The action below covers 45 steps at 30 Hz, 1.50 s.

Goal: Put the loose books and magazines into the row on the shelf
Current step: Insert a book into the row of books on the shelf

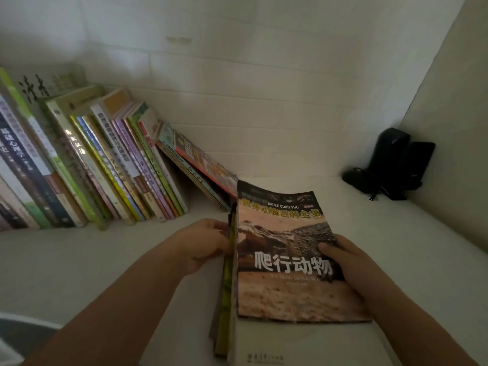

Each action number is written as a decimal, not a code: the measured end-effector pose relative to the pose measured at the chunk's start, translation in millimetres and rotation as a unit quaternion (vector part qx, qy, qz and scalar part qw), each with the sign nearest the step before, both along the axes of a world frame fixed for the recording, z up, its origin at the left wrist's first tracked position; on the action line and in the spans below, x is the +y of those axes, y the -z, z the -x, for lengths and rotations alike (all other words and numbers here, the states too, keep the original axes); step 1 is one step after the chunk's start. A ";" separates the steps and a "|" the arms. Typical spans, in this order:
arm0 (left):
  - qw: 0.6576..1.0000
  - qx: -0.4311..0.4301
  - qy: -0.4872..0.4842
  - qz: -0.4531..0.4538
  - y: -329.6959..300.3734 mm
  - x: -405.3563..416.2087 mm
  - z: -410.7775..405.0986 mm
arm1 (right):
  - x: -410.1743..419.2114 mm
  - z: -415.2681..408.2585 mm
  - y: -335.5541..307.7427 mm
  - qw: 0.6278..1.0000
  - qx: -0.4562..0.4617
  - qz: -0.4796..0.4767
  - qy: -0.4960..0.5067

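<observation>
Both forearms reach in from the bottom edge toward a stack (pixel 266 336) of loose books and magazines at centre right on the white shelf (pixel 105 260).

Left hand (pixel 203 244): set against the stack's left edge, fingertips curled in among the spines there. Seems to grip that edge; how many volumes it holds cannot be told.

Right hand (pixel 343 262): on the right side of the top book (pixel 290 260), fingers curled over its cover at the right edge, gripping it. The reptile-photo cover is lifted and tilted, its far edge raised toward the row.

Stack: top book sits on a white-covered volume whose lower edge shows beneath it. Thin yellow and green spines (pixel 225 299) show along the left side.

Row (pixel 87 165): standing at left against the back wall (pixel 264 88), spines out, leaning left. The two rightmost books (pixel 200 167) are slumped at a steep slant, their lower ends just beside the stack's far left corner.

Open room: bare shelf runs left of the stack in front of the row, and right of it to the side wall. A dark object (pixel 390 165) with a cord sits in the far right corner, well apart from the stack.
</observation>
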<state>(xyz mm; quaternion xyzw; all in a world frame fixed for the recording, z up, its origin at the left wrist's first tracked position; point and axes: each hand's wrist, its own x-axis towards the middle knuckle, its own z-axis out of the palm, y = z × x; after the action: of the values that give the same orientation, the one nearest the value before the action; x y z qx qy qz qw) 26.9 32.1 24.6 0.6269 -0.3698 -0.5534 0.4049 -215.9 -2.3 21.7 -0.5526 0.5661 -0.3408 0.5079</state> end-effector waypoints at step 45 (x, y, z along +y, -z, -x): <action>0.960 -0.024 -0.137 0.243 9.2 -7.1 34.6 | -37.8 2.2 -0.6 0.997 0.039 0.054 0.024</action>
<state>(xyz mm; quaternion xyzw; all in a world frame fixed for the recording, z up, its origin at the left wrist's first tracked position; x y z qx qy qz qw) -7.7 25.0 15.4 0.5673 -0.4135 -0.3711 0.6078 -218.0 -40.1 22.3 -0.5782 0.5794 -0.3612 0.4466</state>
